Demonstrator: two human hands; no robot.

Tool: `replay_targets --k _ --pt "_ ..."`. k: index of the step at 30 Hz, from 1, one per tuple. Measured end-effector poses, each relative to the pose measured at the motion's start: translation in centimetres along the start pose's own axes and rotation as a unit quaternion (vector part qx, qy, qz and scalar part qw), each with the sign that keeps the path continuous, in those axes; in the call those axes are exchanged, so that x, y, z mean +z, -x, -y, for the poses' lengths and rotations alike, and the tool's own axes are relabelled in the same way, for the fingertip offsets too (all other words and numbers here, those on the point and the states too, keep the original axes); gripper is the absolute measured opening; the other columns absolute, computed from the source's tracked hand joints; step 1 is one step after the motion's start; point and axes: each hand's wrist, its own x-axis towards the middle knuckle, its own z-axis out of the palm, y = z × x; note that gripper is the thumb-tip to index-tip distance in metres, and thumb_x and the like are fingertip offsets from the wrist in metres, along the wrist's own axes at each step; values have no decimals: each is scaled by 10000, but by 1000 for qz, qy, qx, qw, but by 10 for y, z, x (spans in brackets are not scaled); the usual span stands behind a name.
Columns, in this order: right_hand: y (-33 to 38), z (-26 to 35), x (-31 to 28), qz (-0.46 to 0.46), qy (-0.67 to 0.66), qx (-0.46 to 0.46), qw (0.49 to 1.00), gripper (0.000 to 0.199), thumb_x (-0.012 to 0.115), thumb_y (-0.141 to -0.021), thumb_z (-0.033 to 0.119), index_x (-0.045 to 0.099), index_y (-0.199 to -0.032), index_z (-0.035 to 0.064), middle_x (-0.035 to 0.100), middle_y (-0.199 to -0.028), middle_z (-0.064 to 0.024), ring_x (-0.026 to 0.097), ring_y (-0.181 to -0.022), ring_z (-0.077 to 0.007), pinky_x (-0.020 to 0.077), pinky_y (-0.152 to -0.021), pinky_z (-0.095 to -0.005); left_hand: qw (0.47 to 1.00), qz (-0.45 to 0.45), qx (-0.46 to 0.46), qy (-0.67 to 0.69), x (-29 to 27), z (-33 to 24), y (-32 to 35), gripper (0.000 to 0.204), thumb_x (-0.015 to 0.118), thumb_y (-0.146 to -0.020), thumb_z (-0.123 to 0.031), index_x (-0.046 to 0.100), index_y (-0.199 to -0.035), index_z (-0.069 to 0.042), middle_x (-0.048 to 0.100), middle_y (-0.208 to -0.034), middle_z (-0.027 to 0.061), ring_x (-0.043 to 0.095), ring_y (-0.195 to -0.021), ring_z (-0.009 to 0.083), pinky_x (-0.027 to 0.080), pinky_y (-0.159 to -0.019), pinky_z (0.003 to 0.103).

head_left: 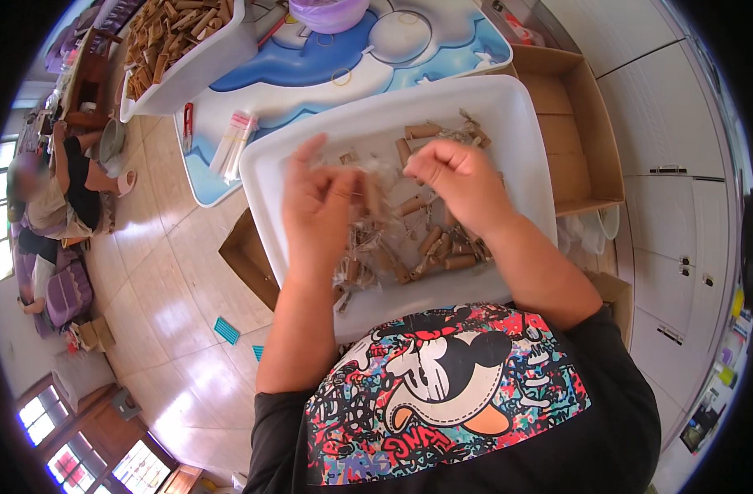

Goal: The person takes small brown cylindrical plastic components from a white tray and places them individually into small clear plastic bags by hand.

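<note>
Over a white plastic tub (533,165), my left hand (317,202) has its thumb and some fingers curled in on a clear plastic bag (378,183) with something brown in it, and one finger points up. Motion smears the fingers and the bag. To its right, my right hand (463,177) is closed in a pinch; what its fingertips hold is too small to make out. Below both hands, inside the tub, lie several small brown wooden cylinders (459,262) with cords or metal fittings, some in clear wrapping.
Beyond the tub is a blue-and-white patterned table (467,70) with a white bin (203,74) of brown pieces, a purple bowl (331,18), a red cutter (188,123) and a bundle of plastic bags (235,146). Cardboard boxes (574,123) flank the tub. People (63,181) sit far left.
</note>
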Motion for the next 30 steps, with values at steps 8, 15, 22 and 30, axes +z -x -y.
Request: replay_targets --k 8,15,22,30 --pt "-13 1 -39 79 -448 -5 890 109 620 -815 120 578 -719 91 449 -576 41 426 -541 -94 328 -496 -206 787 -112 292 -532 6 -1 -3 379 612 -735 -59 506 -1098 -36 566 -1028 105 522 -954 261 418 -840 379" --pt "-16 -1 -54 26 -511 26 859 60 570 -837 79 567 -896 80 444 -620 47 376 -502 -58 286 -444 -191 758 181 257 -572 38 54 18 164 619 -675 -131 561 -825 -97 564 -809 42 530 -837 227 418 -744 359" --pt "-7 9 -43 -83 -352 -4 932 166 487 -909 142 567 -1013 41 443 -642 36 289 -448 -33 212 -398 -169 752 184 222 -593 39 48 8 149 609 -686 -112 559 -820 -71 575 -782 54 563 -747 234 435 -708 361" --pt "1 9 -25 -30 -94 15 995 249 572 -874 251 627 -955 23 484 -655 61 364 -551 -6 283 -466 -178 984 157 -79 -40 18 16 3 310 514 -853 -34 513 -1163 -35 583 -972 105 577 -915 162 476 -728 255"
